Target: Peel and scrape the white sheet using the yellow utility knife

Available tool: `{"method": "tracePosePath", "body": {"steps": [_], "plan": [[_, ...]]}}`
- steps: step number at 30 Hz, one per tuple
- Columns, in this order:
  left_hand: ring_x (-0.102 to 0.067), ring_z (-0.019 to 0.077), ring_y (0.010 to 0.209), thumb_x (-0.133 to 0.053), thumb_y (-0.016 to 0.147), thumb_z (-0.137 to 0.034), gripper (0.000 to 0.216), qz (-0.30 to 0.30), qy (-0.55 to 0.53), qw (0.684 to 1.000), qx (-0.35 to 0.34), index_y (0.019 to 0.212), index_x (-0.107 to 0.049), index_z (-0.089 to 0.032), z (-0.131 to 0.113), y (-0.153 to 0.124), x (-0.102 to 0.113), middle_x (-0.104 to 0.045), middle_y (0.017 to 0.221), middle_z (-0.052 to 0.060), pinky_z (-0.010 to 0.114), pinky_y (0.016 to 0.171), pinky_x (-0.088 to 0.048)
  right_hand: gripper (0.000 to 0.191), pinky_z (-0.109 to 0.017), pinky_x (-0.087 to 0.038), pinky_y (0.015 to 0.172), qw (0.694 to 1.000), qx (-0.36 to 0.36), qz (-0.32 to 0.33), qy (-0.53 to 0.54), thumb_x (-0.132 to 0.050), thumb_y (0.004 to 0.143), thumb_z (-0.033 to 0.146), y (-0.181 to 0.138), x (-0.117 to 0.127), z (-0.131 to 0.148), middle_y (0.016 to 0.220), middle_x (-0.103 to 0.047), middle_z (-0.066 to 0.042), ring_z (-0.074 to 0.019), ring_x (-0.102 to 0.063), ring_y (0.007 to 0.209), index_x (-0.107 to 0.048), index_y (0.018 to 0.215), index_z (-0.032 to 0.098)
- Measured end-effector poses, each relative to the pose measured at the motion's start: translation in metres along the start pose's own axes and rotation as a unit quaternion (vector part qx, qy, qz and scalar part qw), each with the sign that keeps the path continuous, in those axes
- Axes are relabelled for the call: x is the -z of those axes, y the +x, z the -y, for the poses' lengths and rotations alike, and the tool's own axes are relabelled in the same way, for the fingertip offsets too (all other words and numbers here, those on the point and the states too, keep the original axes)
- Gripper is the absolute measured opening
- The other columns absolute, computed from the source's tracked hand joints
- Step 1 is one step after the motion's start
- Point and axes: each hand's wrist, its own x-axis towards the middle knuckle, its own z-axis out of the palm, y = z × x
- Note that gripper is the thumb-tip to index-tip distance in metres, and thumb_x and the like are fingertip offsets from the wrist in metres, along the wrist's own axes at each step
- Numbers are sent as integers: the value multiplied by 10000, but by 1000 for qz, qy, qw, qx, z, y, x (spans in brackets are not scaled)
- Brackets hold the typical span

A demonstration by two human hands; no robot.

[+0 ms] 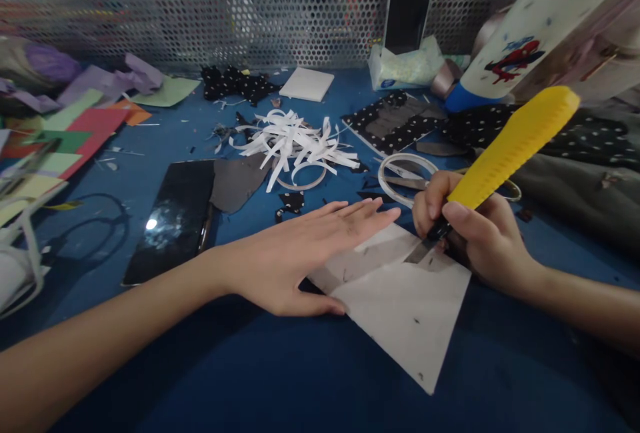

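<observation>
A white square sheet, stiff like card and marked with small dark specks, lies on the blue table. Across its left side my left hand rests flat with the fingers stretched out and the thumb on the near edge. My right hand grips a yellow utility knife with a black front end. The blade is out, and its tip is at the sheet's surface near the upper right part. Whether the tip has gone into the sheet I cannot tell.
Beyond my hands are curled white paper strips, tape rings and dotted black fabric. A dark phone lies left, near coloured paper. A white bottle leans at the right. Behind stands a perforated metal panel.
</observation>
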Motion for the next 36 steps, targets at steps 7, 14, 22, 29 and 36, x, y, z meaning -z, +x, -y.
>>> {"method": "tracePosePath", "body": {"steps": [7, 14, 22, 29, 36], "plan": [[-91, 287, 1565, -660, 919, -480, 1067, -28, -38, 999, 15, 1622, 106, -241, -5, -2, 3, -9, 1707, 25, 403, 1276, -115, 316, -260, -363, 438, 1000, 1, -12, -11, -646, 935, 490, 1, 1, -2, 752, -528, -8, -120, -484, 569, -579, 787, 219], [-93, 293, 1564, -669, 915, -489, 1080, -33, -44, 998, 18, 1619, 119, -265, -5, -1, 4, 14, 1702, 3, 441, 1278, -139, 303, -278, -384, 459, 1000, -3, -20, -9, -657, 923, 481, 1, 0, -1, 756, -544, -19, -137, -485, 589, -579, 784, 224], [-78, 275, 1567, -663, 924, -473, 1077, -29, -62, 997, 30, 1615, 134, -256, -7, -1, 4, 51, 1701, -1, 427, 1275, -145, 296, -285, -346, 462, 1000, -2, -11, -14, -633, 943, 473, 1, 2, -3, 744, -542, -6, -123, -465, 566, -577, 798, 221], [4, 288, 1562, -717, 889, -478, 1154, -57, -112, 990, 65, 1607, 160, -267, -8, -3, -1, 47, 1701, 24, 441, 1264, -176, 290, -300, -347, 490, 1000, 0, -11, -24, -635, 942, 469, 2, 2, -3, 739, -533, -9, -133, -440, 568, -583, 791, 228], [35, 308, 1556, -779, 844, -474, 1193, -90, -167, 979, 73, 1606, 130, -341, -9, -4, -1, 31, 1702, -12, 492, 1253, -168, 286, -306, -316, 472, 999, 14, -21, -25, -622, 951, 451, 2, 1, -3, 719, -515, -10, -133, -429, 554, -583, 775, 229]]}}
